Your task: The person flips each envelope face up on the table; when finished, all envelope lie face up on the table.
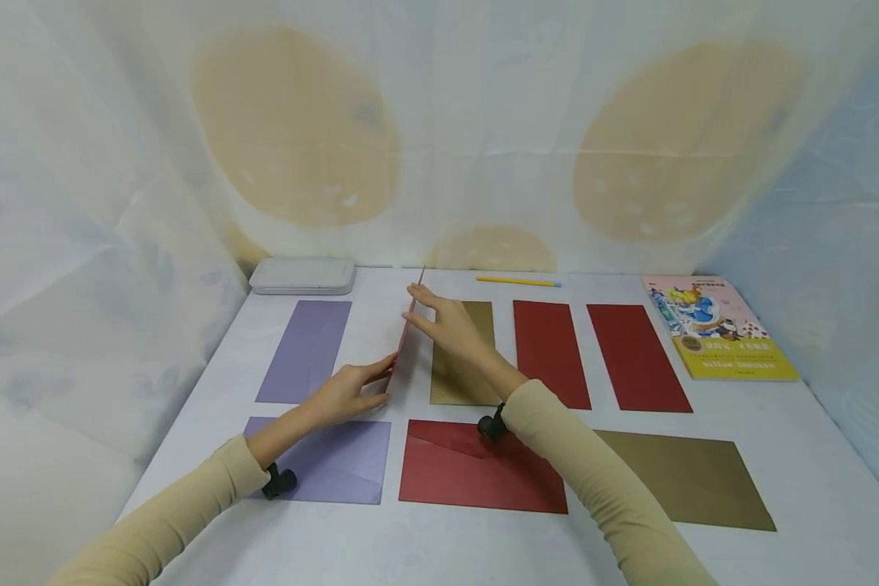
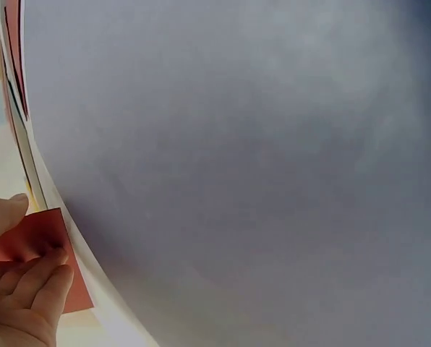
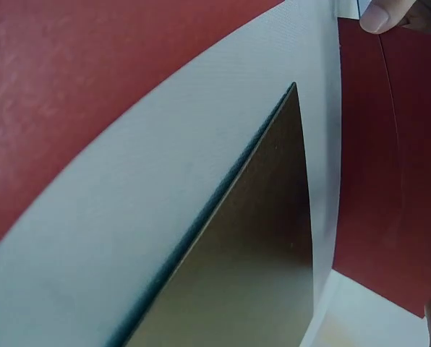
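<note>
A red envelope (image 1: 404,334) is held up on edge above the table, seen almost edge-on in the head view. My left hand (image 1: 346,394) pinches its near end between thumb and fingers. Toward the far end, my right hand (image 1: 450,325) grips it, thumb apart from the fingers. The right wrist view shows the broad face of the held envelope (image 3: 371,159) with a thin seam along it, and a thumb at its top edge. Beneath the right hand lies a gold envelope (image 1: 454,378). Two purple envelopes (image 1: 303,350) lie near the left hand, one partly under that forearm.
Two red envelopes (image 1: 553,354) lie right of the hands. Along the front are another red envelope (image 1: 476,480) and a gold one (image 1: 703,480), partly behind the right sleeve. At the back are a grey case (image 1: 303,277), a yellow pencil (image 1: 516,282) and a book (image 1: 718,325).
</note>
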